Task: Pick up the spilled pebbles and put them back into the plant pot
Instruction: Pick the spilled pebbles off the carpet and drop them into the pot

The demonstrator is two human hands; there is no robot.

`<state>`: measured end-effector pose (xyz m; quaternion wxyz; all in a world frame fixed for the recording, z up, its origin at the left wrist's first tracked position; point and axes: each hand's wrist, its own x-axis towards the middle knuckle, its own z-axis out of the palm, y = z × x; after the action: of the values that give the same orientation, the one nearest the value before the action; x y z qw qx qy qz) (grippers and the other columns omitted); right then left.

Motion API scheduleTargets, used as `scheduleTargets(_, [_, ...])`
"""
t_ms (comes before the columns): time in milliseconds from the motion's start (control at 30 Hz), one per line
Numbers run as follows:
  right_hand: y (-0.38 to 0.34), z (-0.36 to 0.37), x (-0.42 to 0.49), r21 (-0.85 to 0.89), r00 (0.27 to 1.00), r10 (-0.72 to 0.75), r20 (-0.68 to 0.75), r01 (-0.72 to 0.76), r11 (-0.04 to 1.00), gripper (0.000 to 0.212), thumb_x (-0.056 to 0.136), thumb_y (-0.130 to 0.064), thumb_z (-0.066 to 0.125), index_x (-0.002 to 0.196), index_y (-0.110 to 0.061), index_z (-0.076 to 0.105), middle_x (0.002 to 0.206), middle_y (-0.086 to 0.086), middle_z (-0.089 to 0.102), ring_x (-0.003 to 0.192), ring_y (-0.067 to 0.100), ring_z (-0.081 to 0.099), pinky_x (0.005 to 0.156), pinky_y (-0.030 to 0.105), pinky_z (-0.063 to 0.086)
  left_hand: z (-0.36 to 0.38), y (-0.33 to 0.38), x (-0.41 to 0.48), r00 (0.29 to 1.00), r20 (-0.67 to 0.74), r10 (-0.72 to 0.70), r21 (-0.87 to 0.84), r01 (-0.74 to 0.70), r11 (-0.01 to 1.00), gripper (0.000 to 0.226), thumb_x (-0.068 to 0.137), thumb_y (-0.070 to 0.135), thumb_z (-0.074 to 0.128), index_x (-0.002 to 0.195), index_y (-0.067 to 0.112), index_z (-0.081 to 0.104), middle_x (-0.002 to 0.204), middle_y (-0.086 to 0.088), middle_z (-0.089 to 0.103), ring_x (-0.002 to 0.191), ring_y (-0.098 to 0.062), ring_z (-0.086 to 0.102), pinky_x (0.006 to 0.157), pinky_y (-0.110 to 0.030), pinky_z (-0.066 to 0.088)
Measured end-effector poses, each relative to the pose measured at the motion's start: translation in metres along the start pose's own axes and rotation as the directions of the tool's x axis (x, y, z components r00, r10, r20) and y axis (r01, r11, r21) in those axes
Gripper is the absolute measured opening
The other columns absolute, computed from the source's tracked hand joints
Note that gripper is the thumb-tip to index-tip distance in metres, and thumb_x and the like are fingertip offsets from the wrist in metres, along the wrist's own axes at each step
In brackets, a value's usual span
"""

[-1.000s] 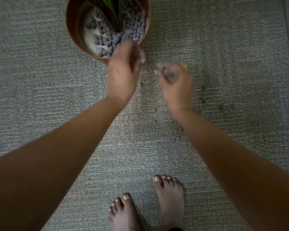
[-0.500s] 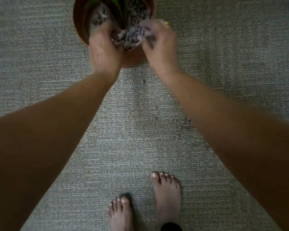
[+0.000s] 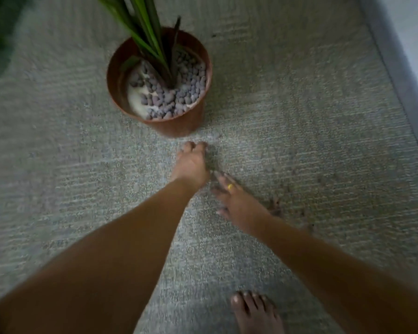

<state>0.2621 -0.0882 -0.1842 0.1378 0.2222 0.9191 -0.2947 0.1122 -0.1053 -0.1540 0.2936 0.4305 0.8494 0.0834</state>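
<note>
Because the spilled pebbles (image 3: 276,205) look like small rounded clay beads, I judge them light, hard and dry, hardly fragile, but quick to roll; each is best nipped across its middle between thumb and forefinger, or several raked together and scooped. Those I can make out lie on the carpet (image 3: 82,165) just past the outer side of my right hand (image 3: 238,201), near the wrist, with fainter specks farther out. That hand hovers low, fingers (image 3: 219,177) stretched and slightly apart, a ring (image 3: 230,186) on one, holding nothing I can see. My left hand (image 3: 191,163) is just ahead of those fingertips, its fingers bunched, tips turned down to the carpet; whether they pinch a pebble I cannot tell. The plant pot (image 3: 176,127) stands near, straight beyond the left fingertips, the pebbles in the pot (image 3: 174,97) heaped round the leaves (image 3: 143,27). Blur turns the spilled ones into dark smudges, so I cannot count them; my right forearm may cover more, and my foot (image 3: 253,312) is cut off by the lower edge.
</note>
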Motion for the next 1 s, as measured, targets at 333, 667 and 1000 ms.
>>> scheduleTargets(333, [0.021,0.007,0.012,-0.230,0.968,-0.213,0.134,0.239,0.943,0.048,0.094,-0.002,0.030,0.141,-0.007,0.022,0.155,0.010,0.012,0.144,0.023,0.002,0.119,0.037,0.013,0.004,0.009,0.037,1.000,0.006,-0.011,0.088,0.010,0.996,0.073,0.085,-0.002,0.057,0.145,0.011,0.016,0.139,-0.016,0.028,0.127,-0.034,0.041,0.106,-0.042,0.039])
scheduleTargets(667, [0.038,-0.011,-0.006,-0.192,0.966,-0.165,0.197,0.204,0.960,0.034,0.096,-0.006,0.032,0.128,-0.002,0.044,0.138,0.016,0.041,0.129,0.024,0.034,0.108,0.034,0.031,0.010,0.008,0.036,0.997,-0.001,0.081,0.317,-0.076,0.945,0.038,0.088,-0.003,0.048,0.124,0.007,0.049,0.125,-0.014,0.053,0.117,-0.029,0.052,0.099,-0.034,0.043])
scheduleTargets(1000, [0.045,-0.026,0.001,0.070,0.996,0.054,-0.065,-0.050,0.996,0.022,0.092,-0.009,0.042,0.103,-0.003,0.061,0.102,0.021,0.063,0.090,0.024,0.056,0.076,0.030,0.041,0.005,0.026,0.053,0.979,-0.192,0.068,0.065,-0.057,0.996,0.053,0.086,-0.016,0.036,0.135,0.005,0.033,0.140,-0.021,0.035,0.122,-0.036,0.046,0.102,-0.037,0.039])
